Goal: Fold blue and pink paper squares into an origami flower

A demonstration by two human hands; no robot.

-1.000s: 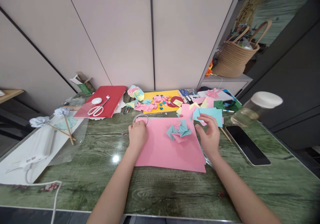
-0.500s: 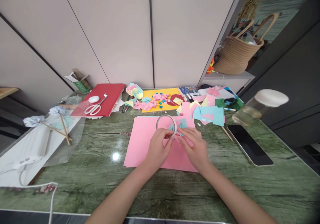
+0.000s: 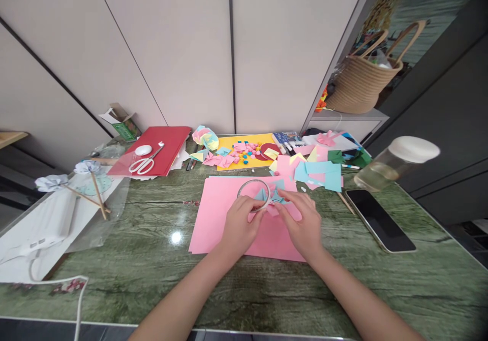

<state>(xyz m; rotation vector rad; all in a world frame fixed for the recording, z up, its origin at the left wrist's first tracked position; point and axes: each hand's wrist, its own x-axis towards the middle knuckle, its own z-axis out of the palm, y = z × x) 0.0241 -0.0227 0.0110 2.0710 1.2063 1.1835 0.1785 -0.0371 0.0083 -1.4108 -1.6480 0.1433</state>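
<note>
Over a stack of pink paper (image 3: 213,206) at the middle of the table, my left hand (image 3: 241,224) is closed round the near edge of a roll of clear tape (image 3: 243,184). The roll is tilted, and its ring faces me. Right beside it, my right hand (image 3: 304,222) has its thumb and forefinger a little apart near the roll's right edge. Whether a strip of tape is between them is too small to tell. Small folded blue and pink paper pieces (image 3: 280,194) lie on the pink stack just beyond my fingers.
Behind the stack lie a yellow sheet (image 3: 224,142) with small paper bits and blue paper scraps (image 3: 331,175). White scissors (image 3: 142,165) rest on a red folder (image 3: 171,145). To the right are a phone (image 3: 381,221) and a lidded bottle (image 3: 381,171).
My right hand has shifted slightly right, and its fingers are a bit farther from the tape roll. The roll has turned a little in my left hand.
</note>
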